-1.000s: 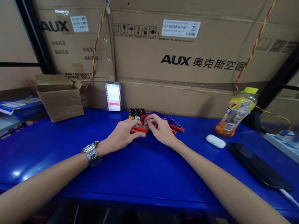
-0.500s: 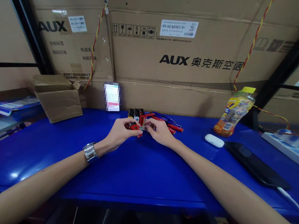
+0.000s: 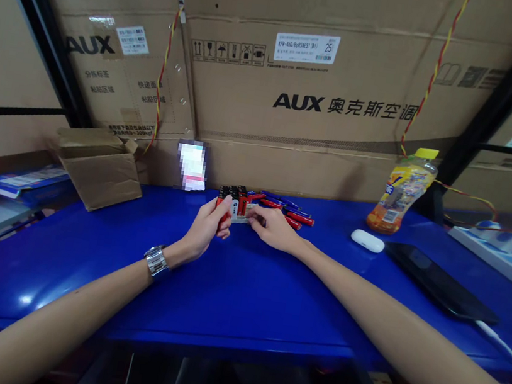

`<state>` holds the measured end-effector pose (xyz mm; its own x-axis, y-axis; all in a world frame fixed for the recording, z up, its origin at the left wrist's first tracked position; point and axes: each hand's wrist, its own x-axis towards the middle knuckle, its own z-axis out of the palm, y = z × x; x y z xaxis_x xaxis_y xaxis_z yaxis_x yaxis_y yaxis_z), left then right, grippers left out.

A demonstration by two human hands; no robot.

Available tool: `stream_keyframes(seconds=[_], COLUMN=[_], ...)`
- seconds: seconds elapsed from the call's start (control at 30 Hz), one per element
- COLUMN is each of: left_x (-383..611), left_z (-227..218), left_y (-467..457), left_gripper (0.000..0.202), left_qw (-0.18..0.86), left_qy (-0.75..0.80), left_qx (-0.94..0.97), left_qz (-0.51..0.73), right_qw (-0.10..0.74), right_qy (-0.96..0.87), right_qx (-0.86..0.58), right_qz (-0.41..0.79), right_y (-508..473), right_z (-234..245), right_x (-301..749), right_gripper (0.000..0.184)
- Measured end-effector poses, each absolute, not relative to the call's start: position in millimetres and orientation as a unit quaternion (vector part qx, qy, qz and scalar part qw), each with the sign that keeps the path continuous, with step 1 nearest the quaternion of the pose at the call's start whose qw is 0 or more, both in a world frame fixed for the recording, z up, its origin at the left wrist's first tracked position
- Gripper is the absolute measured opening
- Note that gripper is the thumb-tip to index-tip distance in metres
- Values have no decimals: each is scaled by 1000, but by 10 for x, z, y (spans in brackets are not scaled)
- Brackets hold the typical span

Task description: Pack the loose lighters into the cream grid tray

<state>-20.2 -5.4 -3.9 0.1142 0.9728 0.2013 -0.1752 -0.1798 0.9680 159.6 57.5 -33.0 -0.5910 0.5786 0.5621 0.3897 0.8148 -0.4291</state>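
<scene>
On glossy blue tabletop point(image 3: 240, 304), between and just beyond left hand point(image 3: 206, 226) and right hand point(image 3: 276, 228): upright block of black-topped cylinders point(image 3: 233, 192). Nearest right hand: loose slim red and blue cylinders point(image 3: 300, 218), long axes slanting rightward. Closed, at left, around mostly hidden red piece point(image 3: 222, 220); impossible to tell right grip.

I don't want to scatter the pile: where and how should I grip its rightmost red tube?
Pinch the red tube near its right end, probably best from the right and front: it lies slim and flat, that end juts past the blue tubes, and its other end points toward the right hand.
</scene>
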Motion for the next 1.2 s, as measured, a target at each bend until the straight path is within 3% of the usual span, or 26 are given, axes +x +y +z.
stream_keyframes(seconds=[0.13,0.43,0.63,0.83,1.0,1.2], left_x=[-226,-192,-209,-239,-247,-220], left_z=[-19,-40,-75,-91,-116,-146], left_y=[-69,-74,-40,-27,-39,-72], left_gripper=[45,26,29,21,33,43], left_qw=[489,395,377,322,276,281], left_qy=[443,509,519,510,517,473], left_qx=[526,552,562,642,694,715], left_qz=[536,529,522,473,419,431], right_qw=[355,352,354,399,409,439], right_qy=[-882,-884,-884,-839,-823,-794], right_qx=[-281,-280,-276,-283,-280,-273], right_qz=[134,125,131,240,280,319], right_y=[583,561,559,422,287,343], right_z=[-343,-314,-317,-229,-177,-207], right_x=[1597,1593,1591,1508,1401,1343], right_gripper=[14,14,13,21,30,22])
